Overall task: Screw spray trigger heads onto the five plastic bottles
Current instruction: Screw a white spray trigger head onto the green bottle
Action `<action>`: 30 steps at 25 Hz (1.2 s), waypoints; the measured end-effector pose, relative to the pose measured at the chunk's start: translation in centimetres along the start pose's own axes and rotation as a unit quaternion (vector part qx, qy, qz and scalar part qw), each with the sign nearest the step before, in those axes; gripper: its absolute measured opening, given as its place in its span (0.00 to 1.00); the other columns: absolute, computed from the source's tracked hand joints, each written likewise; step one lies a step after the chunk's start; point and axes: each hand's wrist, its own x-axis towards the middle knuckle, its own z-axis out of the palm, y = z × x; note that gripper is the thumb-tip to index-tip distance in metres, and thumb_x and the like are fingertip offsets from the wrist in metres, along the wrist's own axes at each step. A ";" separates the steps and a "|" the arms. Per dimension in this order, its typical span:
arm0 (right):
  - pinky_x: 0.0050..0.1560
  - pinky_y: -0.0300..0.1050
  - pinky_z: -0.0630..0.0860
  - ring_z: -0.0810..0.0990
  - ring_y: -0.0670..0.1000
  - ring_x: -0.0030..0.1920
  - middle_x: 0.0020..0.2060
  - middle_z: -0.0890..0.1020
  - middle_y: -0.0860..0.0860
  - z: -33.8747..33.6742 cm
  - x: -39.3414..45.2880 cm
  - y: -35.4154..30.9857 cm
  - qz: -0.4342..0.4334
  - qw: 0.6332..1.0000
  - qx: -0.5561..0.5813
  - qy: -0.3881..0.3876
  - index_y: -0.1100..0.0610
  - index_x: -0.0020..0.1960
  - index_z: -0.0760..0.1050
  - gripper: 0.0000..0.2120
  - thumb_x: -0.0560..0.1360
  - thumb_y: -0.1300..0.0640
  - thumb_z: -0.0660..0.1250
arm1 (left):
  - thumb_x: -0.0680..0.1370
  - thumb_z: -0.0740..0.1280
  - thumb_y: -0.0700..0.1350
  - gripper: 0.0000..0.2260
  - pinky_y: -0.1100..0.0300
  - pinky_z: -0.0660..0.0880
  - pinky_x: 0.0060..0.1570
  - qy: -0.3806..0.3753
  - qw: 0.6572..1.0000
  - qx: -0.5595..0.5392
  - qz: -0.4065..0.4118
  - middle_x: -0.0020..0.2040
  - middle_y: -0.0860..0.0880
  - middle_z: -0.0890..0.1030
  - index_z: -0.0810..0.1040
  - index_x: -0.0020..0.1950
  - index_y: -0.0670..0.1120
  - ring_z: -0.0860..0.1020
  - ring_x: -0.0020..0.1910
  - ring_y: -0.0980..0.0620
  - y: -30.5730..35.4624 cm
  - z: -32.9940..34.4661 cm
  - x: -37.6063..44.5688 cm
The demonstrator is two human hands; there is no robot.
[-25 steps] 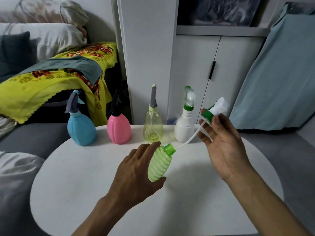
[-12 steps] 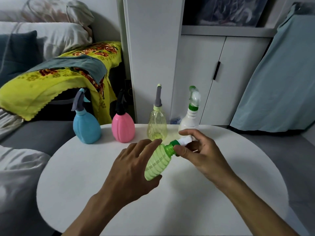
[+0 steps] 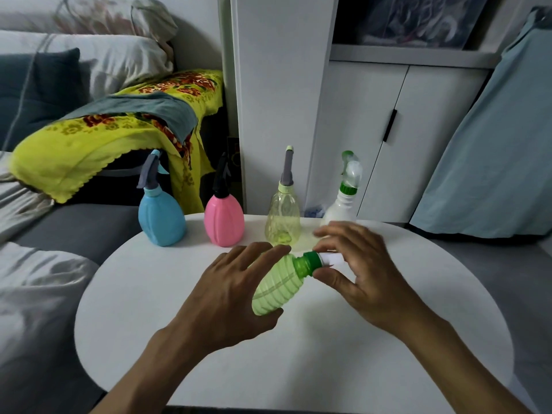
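Gripping the ribbed light-green bottle (image 3: 276, 289) in your left hand (image 3: 230, 297), you hold it tilted above the white round table (image 3: 373, 369), its neck pointing up and to the right; your fingers wrap over its far side and your thumb sits under its base. Your right hand (image 3: 367, 273) closes around the spray head (image 3: 327, 259) at the neck: the thumb presses the dark green collar (image 3: 310, 263) from below, the fingers curl over the white part, most of which they hide.

You have bare tabletop below and on both sides of your hands, out to the curved rim. Along the table's far edge stand four bottles in a row, each with a trigger head on top: a blue bottle (image 3: 161, 221), a pink bottle (image 3: 224, 219), a clear yellow bottle (image 3: 282, 221) and a white bottle (image 3: 343, 204). The white one stands just behind your right fingers, so room is tight there. A grey sofa (image 3: 74, 228) lies off the left edge, a white cabinet (image 3: 373, 130) behind.

The bottle's ridges run around its body, and the collar sits on its neck.
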 end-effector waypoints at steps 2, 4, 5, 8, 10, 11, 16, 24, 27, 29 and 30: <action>0.59 0.32 0.68 0.71 0.37 0.62 0.57 0.75 0.29 0.4 -0.4 -0.5 0.054 0.991 0.107 -0.052 0.40 0.59 0.71 0.16 0.77 0.34 0.58 | 0.65 0.74 0.60 0.39 0.52 0.80 0.52 -0.006 1.000 -0.007 0.005 0.63 0.51 0.78 0.66 0.72 0.54 0.79 0.57 0.49 -0.1 -0.2 -0.1; 0.55 0.34 0.75 0.74 0.39 0.60 0.55 0.76 0.30 0.6 -0.6 -0.7 0.081 0.981 0.142 -0.102 0.31 0.59 0.65 0.14 0.75 0.32 0.59 | 0.65 0.74 0.60 0.38 0.53 0.80 0.51 -0.026 0.999 -0.002 0.022 0.63 0.51 0.79 0.66 0.72 0.54 0.79 0.55 0.49 -0.1 -0.3 -0.2; 0.54 0.38 0.77 0.76 0.40 0.59 0.54 0.77 0.33 0.6 -0.8 -0.7 0.078 0.978 0.153 -0.116 0.32 0.59 0.65 0.14 0.74 0.34 0.62 | 0.65 0.75 0.59 0.38 0.53 0.80 0.51 -0.032 0.999 -0.002 0.027 0.62 0.51 0.79 0.66 0.72 0.54 0.79 0.55 0.50 -0.1 -0.3 -0.3; 0.51 0.46 0.78 0.77 0.45 0.56 0.53 0.77 0.37 0.4 -0.9 -0.9 0.072 0.974 0.181 -0.118 0.38 0.57 0.67 0.16 0.73 0.43 0.69 | 0.65 0.75 0.59 0.38 0.54 0.79 0.51 -0.040 0.999 -0.017 0.022 0.63 0.53 0.78 0.66 0.72 0.55 0.78 0.55 0.51 0.0 -0.5 -0.5; 0.51 0.49 0.78 0.77 0.49 0.54 0.52 0.77 0.39 0.1 -0.7 -1.2 0.060 0.973 0.187 -0.118 0.41 0.55 0.68 0.14 0.73 0.48 0.70 | 0.64 0.75 0.59 0.37 0.55 0.79 0.52 -0.038 0.999 -0.033 0.016 0.62 0.54 0.78 0.67 0.72 0.56 0.78 0.55 0.52 0.2 -0.6 -0.4; 0.51 0.48 0.78 0.77 0.49 0.55 0.52 0.76 0.39 0.0 -0.6 -1.3 0.044 0.975 0.183 -0.116 0.42 0.54 0.68 0.14 0.74 0.50 0.70 | 0.64 0.75 0.59 0.37 0.55 0.79 0.52 -0.037 0.998 -0.039 0.015 0.62 0.55 0.78 0.66 0.71 0.56 0.78 0.55 0.53 0.2 -0.6 -0.4; 0.52 0.39 0.76 0.73 0.45 0.54 0.54 0.70 0.39 -0.5 -0.3 -2.2 -0.058 0.990 0.077 -0.106 0.47 0.55 0.69 0.14 0.74 0.55 0.70 | 0.65 0.75 0.59 0.38 0.51 0.79 0.55 -0.050 0.998 -0.021 0.035 0.64 0.53 0.77 0.63 0.73 0.57 0.77 0.59 0.50 -0.2 -0.9 -0.3; 0.52 0.32 0.74 0.77 0.45 0.56 0.53 0.75 0.35 -0.7 -0.2 -1.9 0.019 0.981 0.171 -0.089 0.42 0.56 0.71 0.15 0.73 0.53 0.72 | 0.65 0.76 0.57 0.37 0.50 0.80 0.53 -0.027 0.999 0.003 0.043 0.64 0.50 0.78 0.67 0.72 0.53 0.78 0.58 0.47 -0.2 -1.4 -0.1; 0.49 0.39 0.79 0.79 0.44 0.53 0.52 0.76 0.32 -0.4 -0.3 -2.1 0.061 0.976 0.198 -0.073 0.36 0.57 0.69 0.13 0.74 0.40 0.67 | 0.66 0.76 0.57 0.36 0.50 0.79 0.53 -0.009 0.998 0.032 0.054 0.63 0.48 0.79 0.68 0.71 0.51 0.78 0.58 0.46 -0.2 -1.2 -0.2; 0.45 0.43 0.81 0.80 0.43 0.50 0.50 0.74 0.31 -0.3 -0.3 -2.1 0.071 0.977 0.184 -0.078 0.30 0.57 0.67 0.12 0.74 0.32 0.60 | 0.66 0.76 0.56 0.36 0.51 0.78 0.54 -0.009 0.997 0.051 0.061 0.64 0.48 0.78 0.68 0.71 0.51 0.78 0.59 0.45 0.0 -0.9 -0.3; 0.44 0.43 0.81 0.80 0.42 0.49 0.51 0.74 0.31 -0.2 -0.3 -2.1 0.072 0.977 0.182 -0.083 0.30 0.56 0.66 0.12 0.74 0.31 0.59 | 0.66 0.76 0.56 0.37 0.51 0.78 0.54 -0.010 0.996 0.059 0.063 0.64 0.47 0.78 0.67 0.72 0.51 0.78 0.59 0.45 0.0 -0.7 -0.4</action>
